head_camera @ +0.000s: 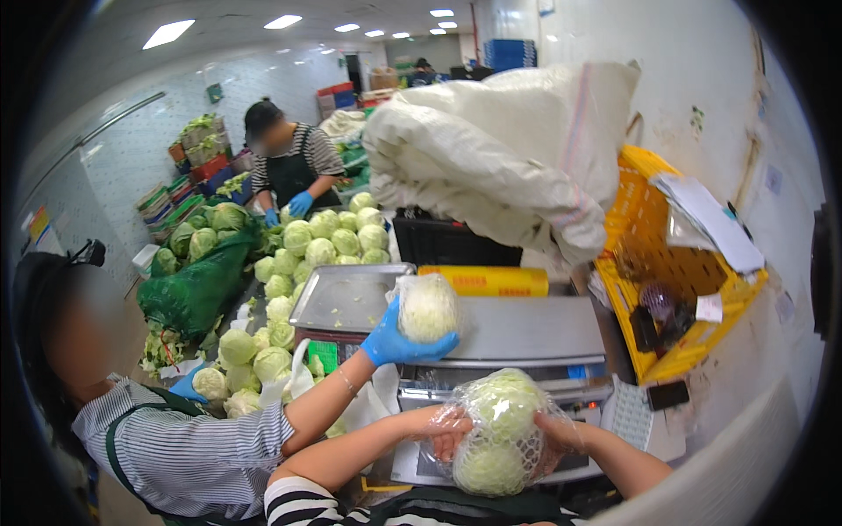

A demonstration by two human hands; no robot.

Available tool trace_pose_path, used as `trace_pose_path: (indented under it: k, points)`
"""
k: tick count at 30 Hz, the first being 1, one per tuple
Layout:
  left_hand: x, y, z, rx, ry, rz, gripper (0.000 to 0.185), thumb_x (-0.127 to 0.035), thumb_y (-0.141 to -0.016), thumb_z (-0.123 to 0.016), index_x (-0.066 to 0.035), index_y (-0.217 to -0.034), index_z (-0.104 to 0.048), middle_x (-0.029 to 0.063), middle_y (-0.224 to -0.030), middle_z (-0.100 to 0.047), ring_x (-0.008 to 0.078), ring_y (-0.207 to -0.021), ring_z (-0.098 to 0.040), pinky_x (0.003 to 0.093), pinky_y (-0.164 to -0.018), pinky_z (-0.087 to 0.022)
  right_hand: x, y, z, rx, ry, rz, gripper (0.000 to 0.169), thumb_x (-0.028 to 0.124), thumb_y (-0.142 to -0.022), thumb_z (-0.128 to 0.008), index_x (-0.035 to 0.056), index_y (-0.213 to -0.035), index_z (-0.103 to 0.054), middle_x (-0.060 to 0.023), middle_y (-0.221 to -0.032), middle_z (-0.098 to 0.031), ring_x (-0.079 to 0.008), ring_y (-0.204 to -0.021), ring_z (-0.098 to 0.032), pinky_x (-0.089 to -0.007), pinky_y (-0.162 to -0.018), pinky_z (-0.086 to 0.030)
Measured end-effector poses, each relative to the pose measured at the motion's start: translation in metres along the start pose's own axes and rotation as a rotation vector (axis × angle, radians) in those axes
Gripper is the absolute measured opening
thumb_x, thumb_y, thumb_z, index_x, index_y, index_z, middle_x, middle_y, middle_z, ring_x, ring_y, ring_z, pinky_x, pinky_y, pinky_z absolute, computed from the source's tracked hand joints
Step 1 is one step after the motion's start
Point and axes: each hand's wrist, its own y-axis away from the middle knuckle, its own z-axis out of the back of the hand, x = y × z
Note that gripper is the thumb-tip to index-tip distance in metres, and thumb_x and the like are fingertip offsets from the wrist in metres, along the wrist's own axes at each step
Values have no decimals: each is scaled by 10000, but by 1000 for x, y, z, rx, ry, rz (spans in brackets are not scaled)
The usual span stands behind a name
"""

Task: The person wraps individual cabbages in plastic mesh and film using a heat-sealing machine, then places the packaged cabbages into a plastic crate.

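Between my two bare hands I hold a pair of pale green cabbages (pixel 503 411), one above the other as I see them, under loose clear plastic film. A white net-like pattern shows over the lower one. My left hand (pixel 451 430) supports their left side, fingers partly under the film. On the opposite side, my right hand (pixel 558 439) presses against the film. Beneath them lies a film-wrapping machine (pixel 411 463), largely covered by the cabbages. Just beyond, a co-worker's blue-gloved hand (pixel 401 338) holds another cabbage (pixel 429 309) in film near the machine's steel plate (pixel 533 329).
A weighing scale's steel pan (pixel 348 296) stands left of a yellow film roll (pixel 487 281). Many cabbages (pixel 320 252) are heaped farther left, by a green mesh sack (pixel 197 283). At right are a yellow crate (pixel 618 315), a phone (pixel 668 396) and a large white woven sack (pixel 487 144).
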Motion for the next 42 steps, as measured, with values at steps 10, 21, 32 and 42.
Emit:
trace_pose_path:
  k: [10,21,32,42]
  points:
    - [73,19,-31,-518,157,-205,562,-230,-847,-535,-40,-1316,-291,94,-921,-562,163,-757,-567,284,-659,-489,-107,-22,2,-548,-174,462,569,435,-836,-488,38,-1235,-405,-160,-1095,-525,-241,-833,-599,-310,-637,-507]
    - [138,-79,-12,-997,-1104,-218,227,-117,-813,-444,-41,-979,-579,161,-783,-577,349,-688,-560,392,-608,-445,-88,-113,8,-1266,910,372,167,172,-785,-470,54,-825,-582,-192,-738,-590,-378,-722,-562,-462,-622,-446]
    - [146,-75,-72,-243,581,-190,342,-266,-864,-399,-12,-1059,-520,180,-961,-585,276,-872,-581,377,-737,-464,-150,-176,-62,-680,-470,958,450,133,-822,-533,47,-1235,-375,-158,-1159,-469,-215,-951,-543,-295,-816,-445]
    - [118,-74,-142,-81,744,-10,367,-286,-877,-396,-25,-1115,-496,148,-1007,-578,262,-888,-579,377,-774,-463,-188,-17,-127,-740,-295,1102,834,401,-784,-585,86,-1385,-99,-88,-1412,-179,-216,-1281,-201,-349,-1037,-185]
